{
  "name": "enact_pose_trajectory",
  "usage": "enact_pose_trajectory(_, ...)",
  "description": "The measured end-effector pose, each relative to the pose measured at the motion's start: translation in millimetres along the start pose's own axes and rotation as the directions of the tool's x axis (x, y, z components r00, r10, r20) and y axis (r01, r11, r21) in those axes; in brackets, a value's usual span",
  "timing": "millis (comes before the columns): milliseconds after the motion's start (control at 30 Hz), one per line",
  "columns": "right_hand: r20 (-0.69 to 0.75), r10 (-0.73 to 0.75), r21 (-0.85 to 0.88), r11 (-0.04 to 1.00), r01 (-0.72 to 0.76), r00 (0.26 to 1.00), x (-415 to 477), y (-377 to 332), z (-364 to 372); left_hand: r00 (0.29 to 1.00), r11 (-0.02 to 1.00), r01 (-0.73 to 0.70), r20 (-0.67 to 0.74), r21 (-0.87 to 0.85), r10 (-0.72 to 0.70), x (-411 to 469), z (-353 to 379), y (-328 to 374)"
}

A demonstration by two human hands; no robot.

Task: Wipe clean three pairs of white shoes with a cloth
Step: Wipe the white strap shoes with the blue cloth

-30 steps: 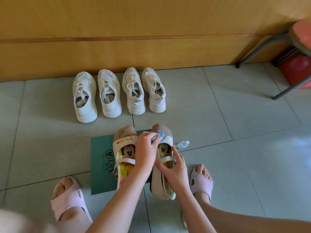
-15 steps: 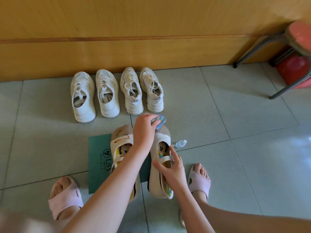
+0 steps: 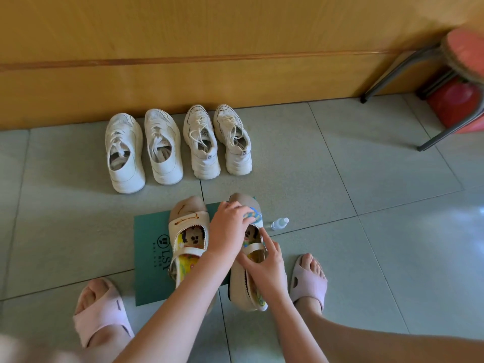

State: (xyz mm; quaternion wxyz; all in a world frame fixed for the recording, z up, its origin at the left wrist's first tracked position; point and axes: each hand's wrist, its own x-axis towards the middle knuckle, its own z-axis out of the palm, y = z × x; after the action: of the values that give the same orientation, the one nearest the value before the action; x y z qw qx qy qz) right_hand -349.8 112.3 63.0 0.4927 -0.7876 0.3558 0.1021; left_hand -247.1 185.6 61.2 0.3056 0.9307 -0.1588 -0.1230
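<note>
Two cream strap shoes with cartoon insoles stand on a green mat (image 3: 149,244). The left strap shoe (image 3: 187,226) has brown marks on its toe. My left hand (image 3: 229,229) grips a blue cloth (image 3: 255,216) and presses it on the front of the right strap shoe (image 3: 242,281). My right hand (image 3: 264,265) holds that shoe at its strap and side, fingers curled over the edge. By the wall stand a pair of white sneakers (image 3: 142,149) and a second white laced pair (image 3: 217,141).
A small clear spray bottle (image 3: 279,223) lies on the tile just right of the shoes. My feet in pink slippers (image 3: 100,315) (image 3: 309,280) flank the mat. A red stool with metal legs (image 3: 445,74) stands at the far right. Wooden panelling runs along the back.
My left hand with the cloth has drawn back from the toe tip of the right strap shoe toward its opening. My right hand keeps its hold on the shoe.
</note>
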Motion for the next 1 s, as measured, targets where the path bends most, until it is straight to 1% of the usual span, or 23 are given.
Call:
enact_pose_trajectory(100, -0.004, 0.003, 0.018, 1.0, -0.003, 1.0, -1.5, 0.8, 0.1, 0.996, 0.992, 0.076, -0.034, -0.105, -0.08, -9.0, -9.8, 2.2)
enact_pose_trajectory(200, -0.001, 0.011, 0.047, 0.999, -0.011, 1.0, -1.7, 1.4, 0.1, 0.974, 0.955, 0.144, -0.135, -0.26, -0.184, 0.4, -22.1, -1.0)
enact_pose_trajectory(267, 0.003, 0.017, 0.047, 0.999, -0.017, 1.0, -1.3, 2.0, 0.7, 0.944, 0.937, 0.178, -0.217, -0.301, -0.249, 22.6, -24.9, -6.2)
enact_pose_trajectory(300, 0.004, 0.016, 0.043, 0.999, -0.016, 1.0, -1.4, 2.1, 0.9, 0.938, 0.936, 0.182, -0.231, -0.3, -0.257, 35.3, -24.9, -7.7)
enact_pose_trajectory(333, 0.004, 0.013, 0.041, 0.999, -0.013, 1.0, -1.7, 2.5, 0.7, 0.948, 0.944, 0.172, -0.212, -0.281, -0.236, 47.0, -23.9, -8.2)
enact_pose_trajectory(367, 0.005, 0.012, 0.044, 0.999, -0.012, 1.0, -1.6, 2.7, 0.3, 0.968, 0.955, 0.156, -0.153, -0.252, -0.198, 57.5, -20.8, -8.9)
enact_pose_trajectory(400, 0.009, 0.012, 0.051, 0.999, -0.013, 1.0, -1.3, 2.7, -0.1, 0.985, 0.964, 0.148, -0.059, -0.221, -0.164, 65.9, -16.1, -9.5)
enact_pose_trajectory(467, 0.018, 0.012, 0.057, 0.998, -0.013, 1.0, -0.1, 2.2, -0.7, 0.982, 0.978, 0.15, 0.133, -0.147, -0.131, 73.6, -7.3, -9.7)
enact_pose_trajectory(500, 0.018, 0.01, 0.052, 0.999, -0.011, 1.0, 0.3, 1.7, -1.0, 0.976, 0.981, 0.154, 0.171, -0.118, -0.132, 73.7, -4.6, -10.2)
enact_pose_trajectory(533, 0.014, 0.007, 0.048, 0.999, -0.008, 1.0, 0.6, 1.2, -1.3, 0.976, 0.981, 0.158, 0.168, -0.112, -0.138, 72.8, -2.9, -11.7)
enact_pose_trajectory(600, 0.005, 0.002, 0.06, 0.998, -0.003, 1.0, 0.7, 1.6, -2.1, 0.985, 0.974, 0.156, 0.101, -0.161, -0.141, 66.7, -2.8, -14.8)
enact_pose_trajectory(667, 0.008, 0.0, 0.083, 0.997, -0.001, 1.0, 0.4, 2.9, -2.5, 0.986, 0.951, 0.164, 0.009, -0.262, -0.167, 55.1, -3.7, -16.6)
enact_pose_trajectory(733, 0.017, -0.001, 0.096, 0.995, 0.0, 1.0, 0.7, 3.7, -2.6, 0.974, 0.921, 0.175, -0.076, -0.348, -0.214, 43.0, -3.3, -17.6)
enact_pose_trajectory(800, 0.03, -0.004, 0.098, 0.995, 0.001, 1.0, 2.2, 4.3, -2.7, 0.96, 0.905, 0.174, -0.137, -0.389, -0.244, 29.2, -1.9, -15.6)
enact_pose_trajectory(867, 0.046, -0.007, 0.095, 0.995, 0.003, 0.999, 3.3, 4.4, -3.4, 0.942, 0.882, 0.188, -0.176, -0.431, -0.287, 15.6, -0.1, -12.2)
enact_pose_trajectory(1000, 0.07, -0.01, 0.103, 0.995, 0.003, 0.998, 5.1, 8.4, -5.1, 0.895, 0.824, 0.254, -0.2, -0.507, -0.399, -10.6, 5.9, -8.5)
